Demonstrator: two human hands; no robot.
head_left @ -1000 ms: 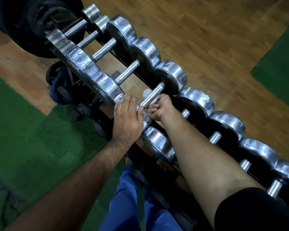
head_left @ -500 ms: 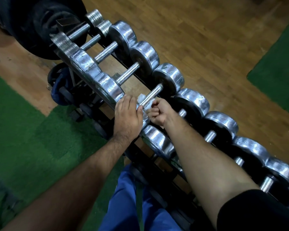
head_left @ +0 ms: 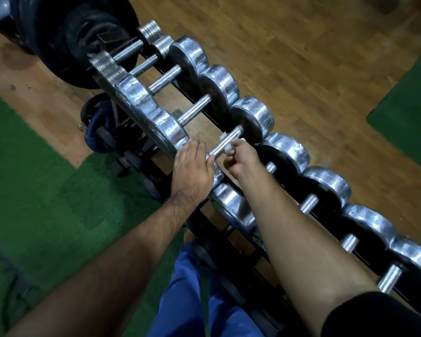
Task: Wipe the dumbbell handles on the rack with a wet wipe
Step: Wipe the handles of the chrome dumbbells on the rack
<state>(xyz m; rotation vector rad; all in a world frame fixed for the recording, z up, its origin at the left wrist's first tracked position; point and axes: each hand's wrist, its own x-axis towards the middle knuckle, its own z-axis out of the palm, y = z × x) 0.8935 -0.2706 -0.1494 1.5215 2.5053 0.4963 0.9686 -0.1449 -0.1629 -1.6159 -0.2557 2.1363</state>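
A white wipe (head_left: 229, 147) is pinched in the curled fingers of the right hand (head_left: 241, 158) and pressed against the right side of a dumbbell handle (head_left: 226, 143), with a scrap of it seen beyond the bar. The near head of that dumbbell (head_left: 218, 175) is covered by the left hand (head_left: 192, 170), fingers laid flat and relaxed, thumb tip touching the handle's near end. The handle is bridged across the rack (head_left: 231, 233), mid-row among chrome dumbbells.

The right hand (head_left: 240, 158) pinches a white wipe (head_left: 229, 148) against a dumbbell handle (head_left: 226, 143) on the rack (head_left: 265, 249); just beside this grip, the left hand (head_left: 192, 170) rests flat on the dumbbell's near end.
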